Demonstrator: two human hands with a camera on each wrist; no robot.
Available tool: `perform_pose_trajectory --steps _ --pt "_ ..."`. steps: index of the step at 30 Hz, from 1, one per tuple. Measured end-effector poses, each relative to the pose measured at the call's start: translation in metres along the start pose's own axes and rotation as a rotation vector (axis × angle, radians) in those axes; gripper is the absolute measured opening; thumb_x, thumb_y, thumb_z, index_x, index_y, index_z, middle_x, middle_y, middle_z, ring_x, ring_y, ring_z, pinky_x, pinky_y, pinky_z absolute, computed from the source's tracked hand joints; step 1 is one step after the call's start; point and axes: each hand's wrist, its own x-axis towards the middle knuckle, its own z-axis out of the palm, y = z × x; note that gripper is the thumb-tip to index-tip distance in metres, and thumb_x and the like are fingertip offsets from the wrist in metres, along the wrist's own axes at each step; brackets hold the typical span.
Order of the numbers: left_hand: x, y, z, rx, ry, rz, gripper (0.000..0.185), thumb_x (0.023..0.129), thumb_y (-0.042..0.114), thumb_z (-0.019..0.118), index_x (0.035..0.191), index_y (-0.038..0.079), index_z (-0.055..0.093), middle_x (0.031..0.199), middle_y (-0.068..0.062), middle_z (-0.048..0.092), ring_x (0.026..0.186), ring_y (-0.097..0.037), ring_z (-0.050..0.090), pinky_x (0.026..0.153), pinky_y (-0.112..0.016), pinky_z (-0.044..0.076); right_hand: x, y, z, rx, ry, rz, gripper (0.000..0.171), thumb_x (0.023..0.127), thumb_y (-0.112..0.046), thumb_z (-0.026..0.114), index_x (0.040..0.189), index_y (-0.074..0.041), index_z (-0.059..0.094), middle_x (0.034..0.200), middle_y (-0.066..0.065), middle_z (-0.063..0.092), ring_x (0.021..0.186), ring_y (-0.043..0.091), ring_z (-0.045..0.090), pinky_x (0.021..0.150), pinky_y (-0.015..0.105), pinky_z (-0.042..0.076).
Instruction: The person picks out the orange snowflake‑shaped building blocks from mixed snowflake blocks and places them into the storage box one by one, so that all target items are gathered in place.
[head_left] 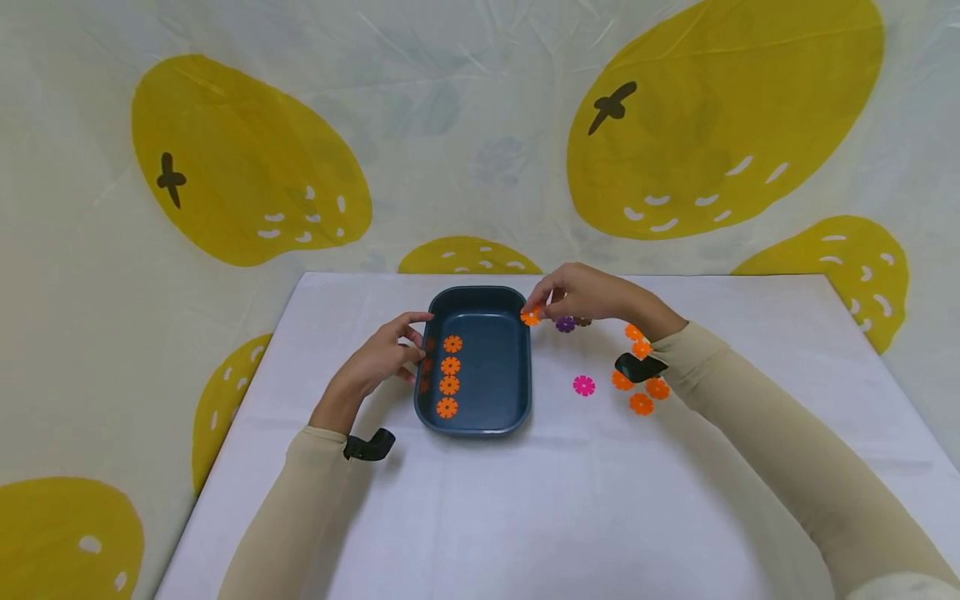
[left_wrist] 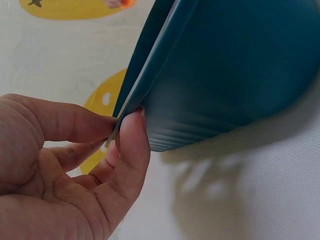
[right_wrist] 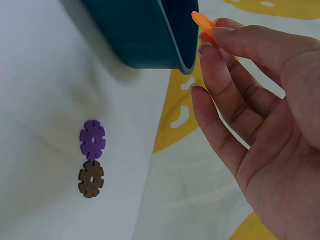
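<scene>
A dark blue rectangular tray (head_left: 491, 371) lies on the table. Inside, several orange notched plastic discs (head_left: 450, 366) form a column along its left side. My left hand (head_left: 384, 354) pinches the tray's left rim between thumb and fingers, as the left wrist view also shows. Above the tray's upper right corner, my right hand (head_left: 588, 292) pinches one orange notched disc (right_wrist: 202, 22) between thumb and fingertips. Below that hand, a purple disc (right_wrist: 92, 140) and a brown disc (right_wrist: 91, 179) lie touching or almost touching on the table.
A pink disc (head_left: 583, 385) lies right of the tray. Further right, several loose orange discs (head_left: 641, 404) lie under and around the right forearm. White cloth covers the table (head_left: 465, 517); a lemon-patterned curtain (head_left: 465, 167) hangs behind it.
</scene>
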Motion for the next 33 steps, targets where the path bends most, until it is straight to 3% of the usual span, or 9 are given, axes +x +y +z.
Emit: perform_pose_trajectory --steps 4,12,19,33 --pt "0.0 0.0 0.0 -0.003 0.005 -0.004 0.065 0.093 -0.005 0.054 0.153 0.02 0.042 0.114 -0.015 0.044 0.093 -0.031 0.055 0.061 -0.037 0.059 0.006 -0.005 0.0 -0.033 0.003 -0.034 0.025 0.096 -0.009 0.064 0.115 -0.019 0.077 0.103 0.0 0.074 0.092 0.021 0.068 0.073 0.037 0.058" --pt "0.001 -0.002 0.0 -0.007 -0.001 0.003 0.066 0.093 -0.005 0.053 0.153 0.019 0.041 0.114 -0.015 0.044 0.091 -0.031 0.056 0.06 -0.037 0.059 0.017 -0.014 0.001 -0.032 -0.031 -0.043 0.025 0.096 -0.008 0.066 0.118 -0.015 0.075 0.104 0.003 0.073 0.092 0.022 0.068 0.079 0.036 0.057" --pt "0.0 0.0 -0.001 -0.013 -0.005 0.006 0.065 0.093 -0.005 0.053 0.154 0.016 0.041 0.113 -0.015 0.043 0.091 -0.03 0.056 0.06 -0.037 0.059 0.025 -0.019 0.003 -0.018 -0.061 -0.03 0.026 0.097 -0.007 0.063 0.119 -0.015 0.074 0.106 0.004 0.072 0.092 0.024 0.068 0.085 0.041 0.058" --pt "0.0 0.0 -0.001 -0.003 0.001 -0.003 0.064 0.094 -0.005 0.054 0.153 0.018 0.042 0.115 -0.016 0.044 0.094 -0.033 0.056 0.062 -0.037 0.059 0.045 -0.03 0.006 -0.03 -0.097 -0.025 0.023 0.096 -0.008 0.067 0.117 -0.015 0.075 0.11 0.003 0.07 0.098 0.023 0.065 0.088 0.036 0.059"
